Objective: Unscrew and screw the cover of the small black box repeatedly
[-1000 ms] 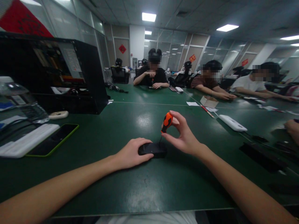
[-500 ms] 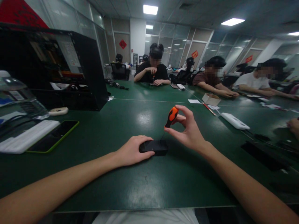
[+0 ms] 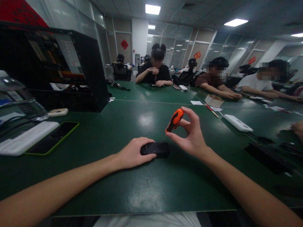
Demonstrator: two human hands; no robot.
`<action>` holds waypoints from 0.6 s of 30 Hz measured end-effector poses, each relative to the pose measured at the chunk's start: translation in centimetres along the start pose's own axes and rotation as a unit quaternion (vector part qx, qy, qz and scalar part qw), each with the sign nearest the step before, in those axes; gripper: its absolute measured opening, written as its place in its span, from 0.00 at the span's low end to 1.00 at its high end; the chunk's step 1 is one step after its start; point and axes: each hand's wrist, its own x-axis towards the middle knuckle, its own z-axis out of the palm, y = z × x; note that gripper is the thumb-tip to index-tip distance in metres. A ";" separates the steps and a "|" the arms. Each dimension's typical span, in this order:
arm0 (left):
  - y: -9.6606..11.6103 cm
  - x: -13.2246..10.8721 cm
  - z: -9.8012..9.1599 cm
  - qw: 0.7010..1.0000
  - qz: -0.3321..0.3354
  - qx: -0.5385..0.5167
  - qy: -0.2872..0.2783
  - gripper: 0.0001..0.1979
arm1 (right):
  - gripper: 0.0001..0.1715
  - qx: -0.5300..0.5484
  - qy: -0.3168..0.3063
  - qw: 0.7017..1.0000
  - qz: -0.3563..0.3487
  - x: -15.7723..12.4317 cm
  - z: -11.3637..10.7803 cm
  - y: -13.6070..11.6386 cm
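Observation:
On the green table (image 3: 146,189) lies a small black oblong box-like device (image 3: 162,152), whose exact kind I cannot make out. My left hand (image 3: 135,152) grips its left end, thumb along the near side and fingers along the far side. In my right hand (image 3: 189,134) is a screwdriver (image 3: 175,120) with an orange and black handle, pinched between thumb and fingers. It leans to the right, and its thin shaft runs down to the top of the device. Whether the tip sits in a screw is too small to tell.
An open black computer case (image 3: 87,72) stands at left, with a plastic bottle (image 3: 21,97), a white power strip (image 3: 30,137) and a green-edged phone (image 3: 53,137) near it. To the right are a white box-like device (image 3: 238,123) and a small carton (image 3: 214,101). Several people sit across the table.
The screwdriver has tilted further to the right, and its tip has shifted left along the top of the black device. My left hand stays in place on the device.

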 end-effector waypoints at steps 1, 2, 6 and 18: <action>0.0 0.0 0.0 1.000 -0.001 0.000 -0.001 0.19 | 0.51 0.007 -0.003 1.000 0.002 -0.1 0.2 -0.2; 0.0 0.0 0.0 1.000 -0.002 0.000 -0.001 0.19 | 0.51 0.012 -0.006 1.000 0.003 -0.2 0.3 -0.3; 0.0 0.0 0.1 1.000 -0.005 0.001 0.004 0.19 | 0.52 0.034 -0.011 0.999 0.004 -0.3 0.7 -0.4; -0.3 -0.1 0.1 1.000 0.017 0.002 0.011 0.18 | 0.53 0.066 -0.045 0.997 0.000 -0.5 1.1 -0.7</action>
